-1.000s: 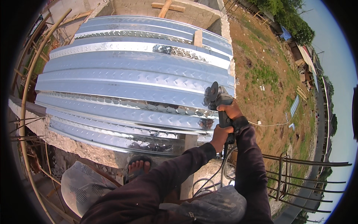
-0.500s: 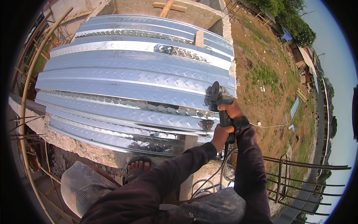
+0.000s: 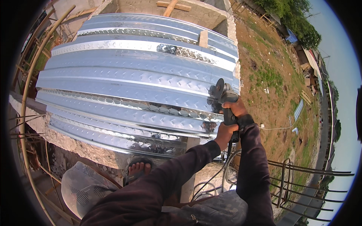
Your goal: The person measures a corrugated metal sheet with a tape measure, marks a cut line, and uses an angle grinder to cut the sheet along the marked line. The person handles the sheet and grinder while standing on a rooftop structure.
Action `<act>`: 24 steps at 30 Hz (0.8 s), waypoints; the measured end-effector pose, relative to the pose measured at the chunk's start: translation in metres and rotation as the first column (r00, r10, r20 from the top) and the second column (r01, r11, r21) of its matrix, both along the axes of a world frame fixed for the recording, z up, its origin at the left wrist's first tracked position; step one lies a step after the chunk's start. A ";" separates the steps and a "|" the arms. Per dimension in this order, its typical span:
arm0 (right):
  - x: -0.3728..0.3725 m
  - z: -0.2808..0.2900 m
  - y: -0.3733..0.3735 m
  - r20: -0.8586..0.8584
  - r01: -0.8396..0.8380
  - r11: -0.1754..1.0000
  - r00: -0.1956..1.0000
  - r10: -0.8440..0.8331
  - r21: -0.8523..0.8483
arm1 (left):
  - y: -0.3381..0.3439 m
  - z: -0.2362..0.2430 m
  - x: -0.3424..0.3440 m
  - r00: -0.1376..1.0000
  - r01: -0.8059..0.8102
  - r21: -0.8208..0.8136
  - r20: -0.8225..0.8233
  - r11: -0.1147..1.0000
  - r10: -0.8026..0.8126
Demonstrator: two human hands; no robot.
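Observation:
An angle grinder (image 3: 228, 92) with a dark disc is held over the right end of shiny corrugated metal sheets (image 3: 124, 80); whether the disc touches the metal I cannot tell. My right hand (image 3: 237, 107) is closed around the upper part of the grinder's body, just behind its head. My left hand (image 3: 226, 134) grips the lower part of the body, near the cord end. Dark cable (image 3: 206, 193) loops below the grinder.
A bamboo pole (image 3: 25, 113) runs along the left. Rebar (image 3: 286, 180) juts out at lower right. My sandaled foot (image 3: 137, 171) is by the rough concrete edge (image 3: 86, 145). A wooden cross (image 3: 169, 7) lies at the top. Dirt ground (image 3: 271, 83) spreads below on the right.
The grinder and both my hands have shifted slightly up and to the right in the picture. The grip on the tool looks the same.

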State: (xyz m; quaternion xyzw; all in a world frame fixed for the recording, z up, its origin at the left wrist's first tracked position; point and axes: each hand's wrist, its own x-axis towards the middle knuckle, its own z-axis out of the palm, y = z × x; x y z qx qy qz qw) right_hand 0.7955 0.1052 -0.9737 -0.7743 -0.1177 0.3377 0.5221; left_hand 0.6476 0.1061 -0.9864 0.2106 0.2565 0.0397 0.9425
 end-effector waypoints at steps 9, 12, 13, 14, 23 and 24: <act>0.001 0.005 0.007 0.050 -0.026 0.999 0.998 0.028 -0.023 | 0.004 -0.003 0.005 1.000 -0.015 0.005 -0.014 1.000 0.015; 0.011 0.008 0.005 0.049 0.002 0.999 0.999 0.000 -0.044 | 0.010 0.013 0.006 0.998 -0.008 -0.075 0.059 0.997 0.012; 0.011 0.010 0.010 0.021 0.004 0.999 1.000 -0.003 -0.049 | 0.012 0.012 0.006 0.999 -0.010 -0.061 0.049 0.998 0.013; 0.010 0.011 0.013 0.018 -0.046 0.999 0.999 0.047 -0.025 | 0.013 0.010 0.007 0.999 -0.012 -0.047 0.040 0.999 0.014; 0.010 0.009 0.014 0.036 -0.073 0.994 0.996 0.076 -0.078 | 0.011 0.003 0.009 0.999 -0.032 -0.060 0.026 0.998 0.033; 0.011 0.006 0.014 0.047 -0.074 0.993 0.996 0.078 -0.089 | 0.011 0.002 0.009 0.999 -0.032 -0.054 0.028 0.998 0.034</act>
